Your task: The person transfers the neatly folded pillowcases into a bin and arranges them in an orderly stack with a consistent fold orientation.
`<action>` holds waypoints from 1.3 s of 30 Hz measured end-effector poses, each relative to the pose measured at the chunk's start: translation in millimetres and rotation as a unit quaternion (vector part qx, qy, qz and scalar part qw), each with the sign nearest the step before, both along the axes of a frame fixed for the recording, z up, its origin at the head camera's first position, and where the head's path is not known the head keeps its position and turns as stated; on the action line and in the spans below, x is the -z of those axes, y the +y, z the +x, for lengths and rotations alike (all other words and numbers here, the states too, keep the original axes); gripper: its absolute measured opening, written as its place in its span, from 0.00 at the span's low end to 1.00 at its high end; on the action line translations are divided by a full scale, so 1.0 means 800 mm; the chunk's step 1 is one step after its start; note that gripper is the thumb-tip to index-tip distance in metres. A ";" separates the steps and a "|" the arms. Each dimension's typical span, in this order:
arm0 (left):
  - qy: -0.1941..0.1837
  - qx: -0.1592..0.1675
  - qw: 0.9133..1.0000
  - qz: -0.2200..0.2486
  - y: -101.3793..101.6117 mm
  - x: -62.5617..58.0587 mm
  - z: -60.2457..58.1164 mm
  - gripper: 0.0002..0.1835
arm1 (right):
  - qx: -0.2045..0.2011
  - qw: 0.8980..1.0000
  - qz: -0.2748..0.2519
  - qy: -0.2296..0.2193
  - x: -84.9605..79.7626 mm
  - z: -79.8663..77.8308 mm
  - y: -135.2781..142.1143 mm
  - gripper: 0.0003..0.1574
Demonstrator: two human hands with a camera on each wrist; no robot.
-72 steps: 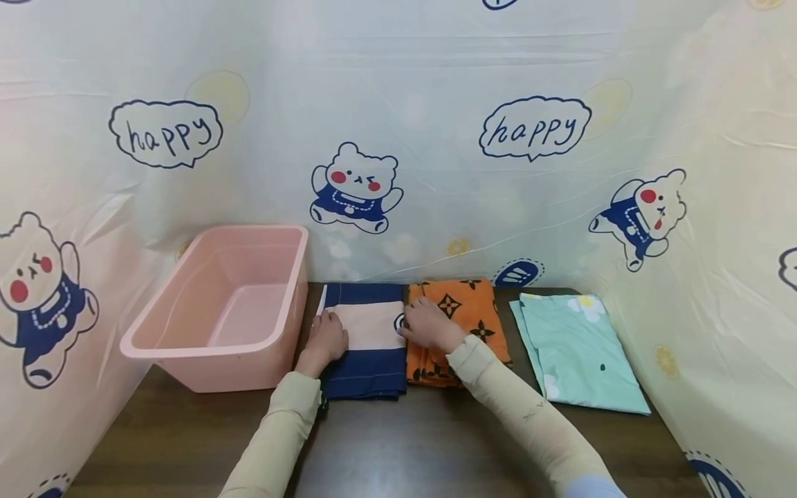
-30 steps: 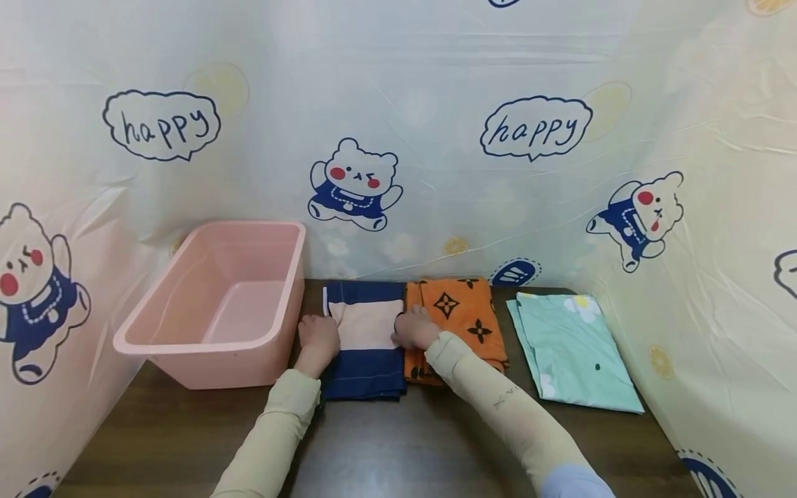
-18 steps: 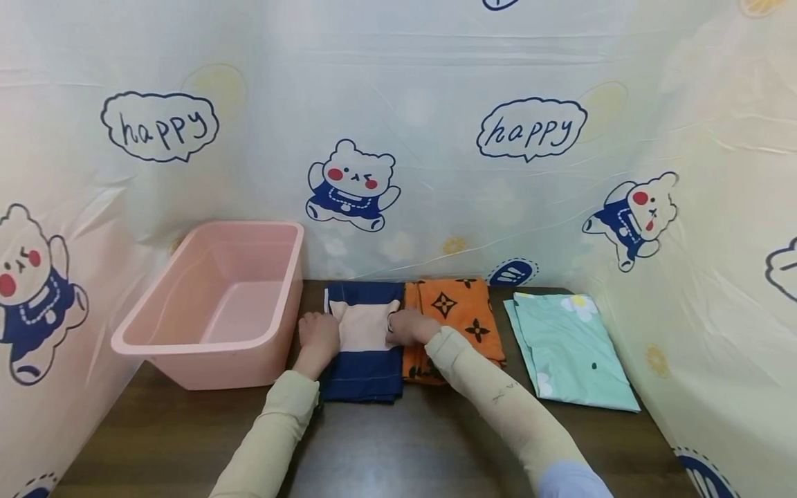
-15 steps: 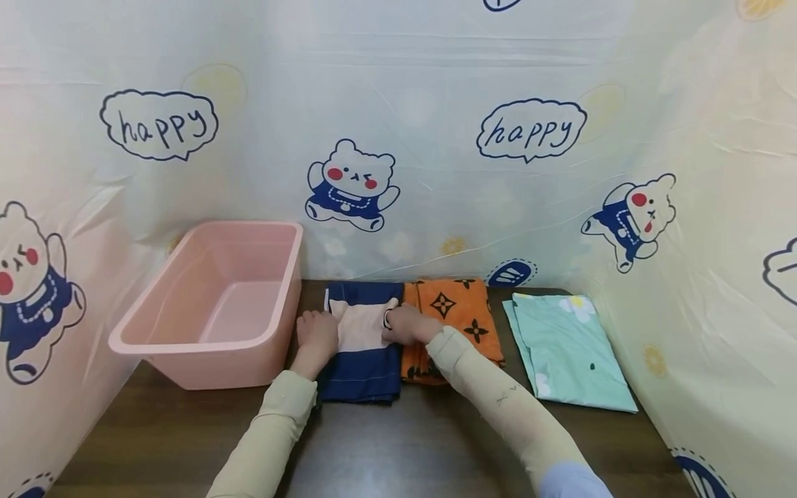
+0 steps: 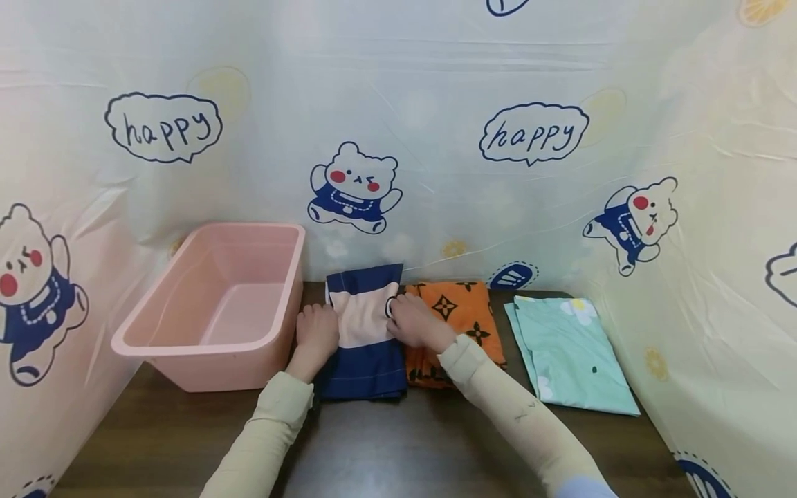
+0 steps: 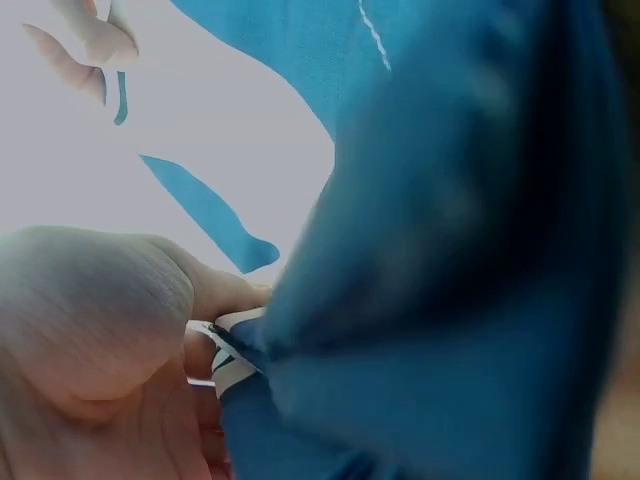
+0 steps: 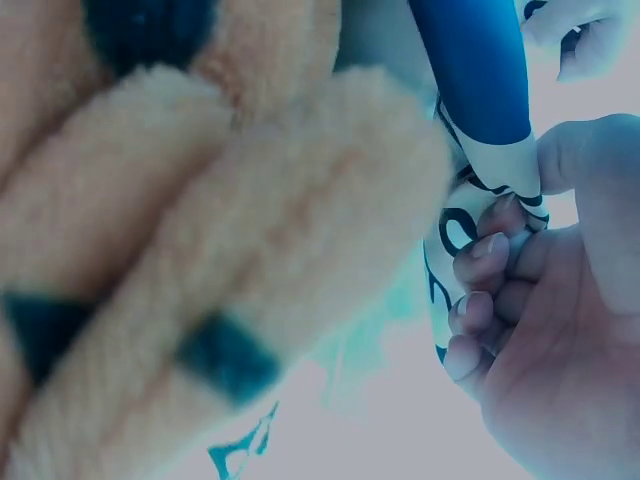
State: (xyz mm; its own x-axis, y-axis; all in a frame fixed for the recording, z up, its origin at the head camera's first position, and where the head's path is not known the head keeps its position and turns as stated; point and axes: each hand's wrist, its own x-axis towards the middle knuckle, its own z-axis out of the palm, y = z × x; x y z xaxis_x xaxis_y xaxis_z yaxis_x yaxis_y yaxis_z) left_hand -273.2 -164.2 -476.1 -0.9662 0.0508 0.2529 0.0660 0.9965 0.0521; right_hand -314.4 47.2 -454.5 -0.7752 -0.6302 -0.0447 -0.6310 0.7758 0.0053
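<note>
A navy folded cloth [image 5: 367, 318] with a pale pink band lies in the middle, its far end raised and slanting. My left hand [image 5: 318, 330] pinches its left edge; the left wrist view shows the thumb and fingers [image 6: 205, 400] closed on the fabric layers. Across from it, my right hand [image 5: 416, 321] grips the right edge, with curled fingers [image 7: 480, 260] visible in the right wrist view. An orange folded cloth [image 5: 479, 311] with black flower motifs lies partly under the right hand. Its fuzzy folds [image 7: 270, 220] fill much of the right wrist view.
A pink basin [image 5: 205, 351] stands close by the left hand. To the far right is a mint-green folded cloth [image 5: 579, 353] with a daisy print. Printed sheeting [image 5: 436, 83] hangs behind the dark wooden table [image 5: 398, 443] and at both sides.
Both hands have taken hold of the navy cloth's edges. Its pink band first bunched up at the sides, then its far end rose off the table. The other cloths stay put.
</note>
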 end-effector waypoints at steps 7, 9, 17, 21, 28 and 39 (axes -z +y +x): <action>0.027 0.008 1.000 -0.013 0.002 -0.009 -0.002 0.09 | 0.013 0.999 -0.015 0.039 -0.007 0.008 0.010 0.14; 0.030 0.011 0.999 -0.018 0.004 -0.011 -0.001 0.10 | 0.011 0.999 -0.016 0.047 -0.008 0.010 0.013 0.14; 0.057 0.029 0.998 -0.029 0.012 -0.022 0.004 0.09 | 0.010 0.997 -0.046 0.057 -0.017 0.028 0.027 0.14; 0.076 0.033 0.996 -0.032 0.013 -0.030 0.008 0.08 | 0.017 0.996 -0.064 0.063 -0.024 0.033 0.032 0.13; 0.105 0.043 0.993 -0.037 0.012 -0.043 0.012 0.09 | 0.024 0.995 -0.067 0.070 -0.029 0.035 0.036 0.13; 0.161 0.050 0.985 -0.041 0.009 -0.064 0.018 0.09 | 0.028 0.994 -0.072 0.082 -0.046 0.042 0.038 0.13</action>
